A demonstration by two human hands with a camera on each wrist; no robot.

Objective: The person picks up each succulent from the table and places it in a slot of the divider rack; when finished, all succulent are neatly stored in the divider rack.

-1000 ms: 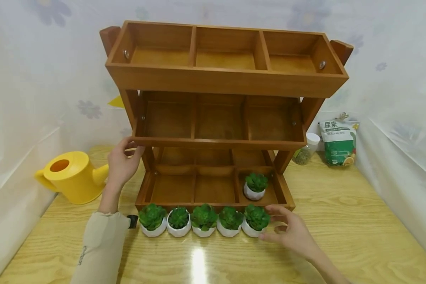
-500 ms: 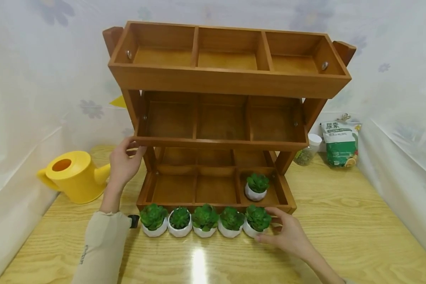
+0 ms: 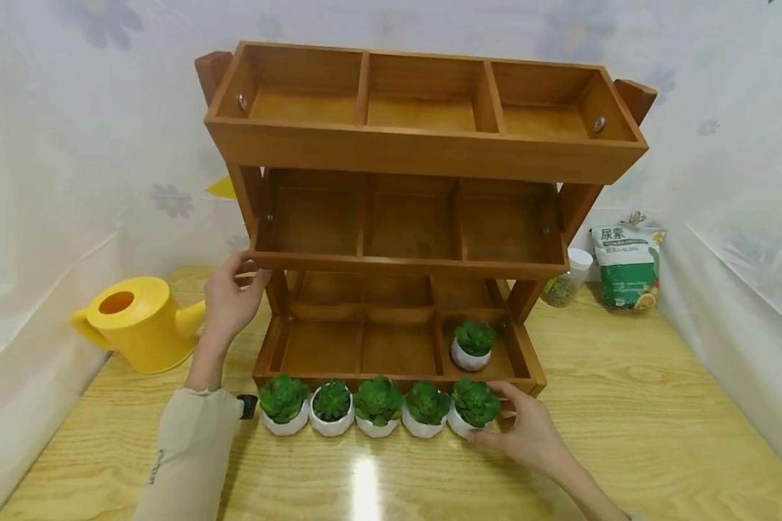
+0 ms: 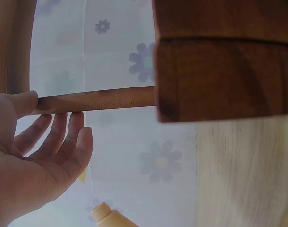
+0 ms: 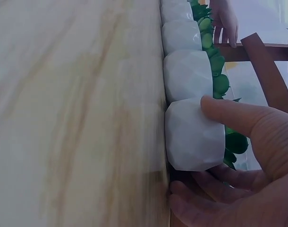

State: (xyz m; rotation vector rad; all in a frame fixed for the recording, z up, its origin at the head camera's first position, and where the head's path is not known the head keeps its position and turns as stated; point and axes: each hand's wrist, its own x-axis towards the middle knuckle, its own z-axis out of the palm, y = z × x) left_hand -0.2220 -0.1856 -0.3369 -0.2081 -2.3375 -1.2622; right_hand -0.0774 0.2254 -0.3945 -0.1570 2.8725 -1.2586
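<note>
A three-tier wooden plant stand [image 3: 423,153] stands on the table. My left hand [image 3: 233,300] holds the left end of its middle tier; in the left wrist view the thumb is at a wooden bar [image 4: 101,99] and the fingers bend up beneath. Several succulents in white pots line up in front of the stand. My right hand [image 3: 531,434] grips the rightmost potted succulent [image 3: 474,405], thumb on the front of its white pot [image 5: 193,137] and fingers on the far side. Another potted succulent [image 3: 473,346] sits in the bottom tier's right compartment.
A yellow watering can [image 3: 137,322] stands left of the stand, close to my left forearm. Behind the stand at right are a white-lidded jar [image 3: 568,281] and a green-and-white bag [image 3: 628,264]. White flowered sheeting [image 3: 710,174] surrounds the wooden table [image 3: 638,405].
My right thumb has slid left onto the front of the rightmost pot, and the fingers have drawn closer round it. My left hand stays on the stand. The head view has shifted slightly.
</note>
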